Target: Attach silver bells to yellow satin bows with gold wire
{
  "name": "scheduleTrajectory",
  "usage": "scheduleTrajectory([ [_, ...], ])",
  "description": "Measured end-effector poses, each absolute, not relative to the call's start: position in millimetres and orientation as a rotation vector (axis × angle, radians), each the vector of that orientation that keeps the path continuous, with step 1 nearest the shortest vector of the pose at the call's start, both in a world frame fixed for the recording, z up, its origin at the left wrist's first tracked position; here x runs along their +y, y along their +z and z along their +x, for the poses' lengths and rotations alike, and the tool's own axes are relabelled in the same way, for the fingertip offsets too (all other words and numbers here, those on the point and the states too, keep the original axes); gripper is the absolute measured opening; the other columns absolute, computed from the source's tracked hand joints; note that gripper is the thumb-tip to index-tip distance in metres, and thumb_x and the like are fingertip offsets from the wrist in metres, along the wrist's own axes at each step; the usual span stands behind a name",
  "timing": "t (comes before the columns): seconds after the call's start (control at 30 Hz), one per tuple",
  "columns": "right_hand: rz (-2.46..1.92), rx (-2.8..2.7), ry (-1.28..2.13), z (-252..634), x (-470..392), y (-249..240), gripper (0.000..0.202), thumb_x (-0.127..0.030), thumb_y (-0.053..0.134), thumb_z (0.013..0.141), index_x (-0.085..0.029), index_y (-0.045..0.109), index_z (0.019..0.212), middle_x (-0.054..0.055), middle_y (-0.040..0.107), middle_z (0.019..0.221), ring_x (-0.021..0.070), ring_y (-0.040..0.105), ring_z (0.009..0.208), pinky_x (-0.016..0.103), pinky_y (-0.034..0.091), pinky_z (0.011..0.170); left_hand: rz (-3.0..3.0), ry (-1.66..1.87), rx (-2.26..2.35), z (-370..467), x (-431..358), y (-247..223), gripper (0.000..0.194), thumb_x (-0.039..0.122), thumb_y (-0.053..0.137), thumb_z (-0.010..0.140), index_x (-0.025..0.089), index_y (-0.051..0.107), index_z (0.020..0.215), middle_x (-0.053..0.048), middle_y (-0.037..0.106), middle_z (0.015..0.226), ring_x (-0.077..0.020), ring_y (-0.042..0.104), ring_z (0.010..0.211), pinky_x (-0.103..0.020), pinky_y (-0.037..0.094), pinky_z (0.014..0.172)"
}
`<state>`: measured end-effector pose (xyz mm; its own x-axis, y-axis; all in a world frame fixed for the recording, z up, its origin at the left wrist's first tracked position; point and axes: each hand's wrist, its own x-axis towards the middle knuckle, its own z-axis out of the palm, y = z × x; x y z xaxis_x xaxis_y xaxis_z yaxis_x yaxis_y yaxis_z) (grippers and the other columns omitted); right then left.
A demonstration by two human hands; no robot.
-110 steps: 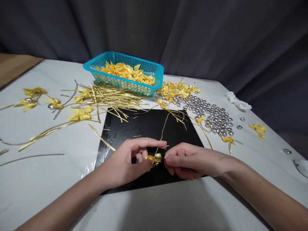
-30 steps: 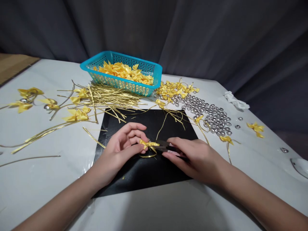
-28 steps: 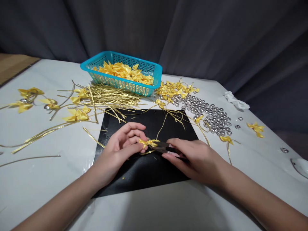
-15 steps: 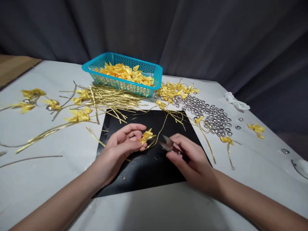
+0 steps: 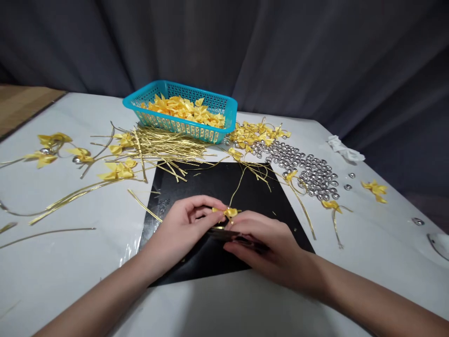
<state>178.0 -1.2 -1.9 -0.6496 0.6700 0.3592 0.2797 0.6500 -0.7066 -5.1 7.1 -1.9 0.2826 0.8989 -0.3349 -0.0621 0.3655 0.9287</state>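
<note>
Over the black mat (image 5: 196, 187), my left hand (image 5: 192, 217) pinches a yellow ribbon bow (image 5: 229, 212) between thumb and fingers. My right hand (image 5: 270, 238) is wrapped round small scissors (image 5: 242, 238), whose blades point left, just below the bow. The fingertips of my right hand are close to the bow's right side; whether they touch it I cannot tell. A thin gold cord (image 5: 236, 187) runs up from near the bow across the mat.
A blue basket (image 5: 178, 125) of yellow bows stands at the back, with gold strips (image 5: 168, 144) before it. Silver beads (image 5: 312, 173) and finished-looking bows (image 5: 257, 133) lie to the right. More bows (image 5: 117, 169) with cords lie left; a crumpled white piece (image 5: 345, 149) lies far right.
Both hands have come together over the mat. The scissors have moved left to beneath the bow, and the bow has shifted right and slightly nearer. The view has shifted slightly.
</note>
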Motion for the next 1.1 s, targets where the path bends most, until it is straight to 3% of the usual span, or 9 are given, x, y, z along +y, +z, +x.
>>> scheduleTrajectory([
  [0.2,-0.817,-2.442,0.731,177,-8,-2,0.010,-0.022,0.054,0.088,-0.014,0.054,0.083,0.004,0.059,0.078,0.0093,0.053,0.068,0.018,0.043,0.060,1.125,0.758,0.998,-4,3,-5,0.014,0.030,0.059,0.082,0.018,0.056,0.089,0.004,0.054,0.069,-0.0085,0.050,0.065,-0.018,0.039,0.058],
  [0.3,-0.787,-2.368,0.780,176,-9,0,0.007,-0.020,0.055,0.087,-0.014,0.054,0.089,0.005,0.060,0.083,0.0101,0.055,0.075,0.018,0.046,0.066,1.201,0.753,0.947,-7,4,-5,0.014,0.030,0.055,0.085,0.021,0.057,0.096,0.005,0.054,0.071,-0.0082,0.051,0.067,-0.017,0.039,0.061],
  [0.43,-0.705,-2.270,0.824,175,-8,0,0.012,-0.016,0.056,0.086,-0.014,0.051,0.097,0.006,0.061,0.087,0.0109,0.057,0.081,0.020,0.048,0.072,1.294,0.783,0.939,-10,7,-3,0.016,0.023,0.052,0.084,0.019,0.066,0.078,0.001,0.056,0.081,-0.0083,0.056,0.072,-0.018,0.042,0.067],
  [0.57,-0.678,-2.294,0.788,177,-9,0,0.015,-0.020,0.055,0.087,-0.016,0.047,0.100,0.007,0.060,0.094,0.0124,0.058,0.088,0.021,0.049,0.076,1.238,0.835,0.982,-11,7,0,0.017,0.018,0.055,0.081,0.018,0.066,0.068,0.002,0.056,0.076,-0.0086,0.055,0.071,-0.017,0.041,0.066],
  [0.67,-0.761,-2.236,0.678,181,-10,1,0.013,-0.018,0.051,0.088,-0.018,0.046,0.100,0.008,0.056,0.103,0.0086,0.056,0.080,0.017,0.047,0.067,1.135,0.835,0.997,-11,6,0,0.016,0.018,0.055,0.080,0.018,0.064,0.067,0.003,0.057,0.070,-0.0083,0.054,0.069,-0.016,0.040,0.064],
  [0.73,-0.894,-2.189,0.634,182,-11,2,0.006,-0.016,0.048,0.089,-0.018,0.043,0.092,0.002,0.054,0.087,0.0049,0.048,0.061,0.014,0.041,0.055,1.075,0.833,1.001,-11,7,1,0.015,0.018,0.055,0.080,0.019,0.063,0.067,0.004,0.058,0.067,-0.0082,0.053,0.067,-0.016,0.039,0.063],
  [0.83,-1.104,-2.158,0.694,181,-11,5,0.014,-0.015,0.042,0.091,-0.019,0.034,0.080,-0.006,0.044,0.063,0.0045,0.038,0.048,0.015,0.033,0.046,1.053,0.840,1.024,-11,7,1,0.015,0.018,0.057,0.079,0.019,0.063,0.066,0.004,0.059,0.067,-0.0084,0.053,0.067,-0.016,0.039,0.064],
  [1.1,-1.279,-2.233,1.096,174,-10,13,0.023,-0.027,0.031,0.096,-0.018,0.031,0.074,-0.004,0.045,0.060,0.0063,0.038,0.049,0.019,0.027,0.046,1.188,0.967,1.061,-9,4,2,0.016,0.017,0.058,0.078,0.020,0.065,0.064,0.003,0.060,0.076,-0.0105,0.055,0.074,-0.017,0.040,0.068],
])
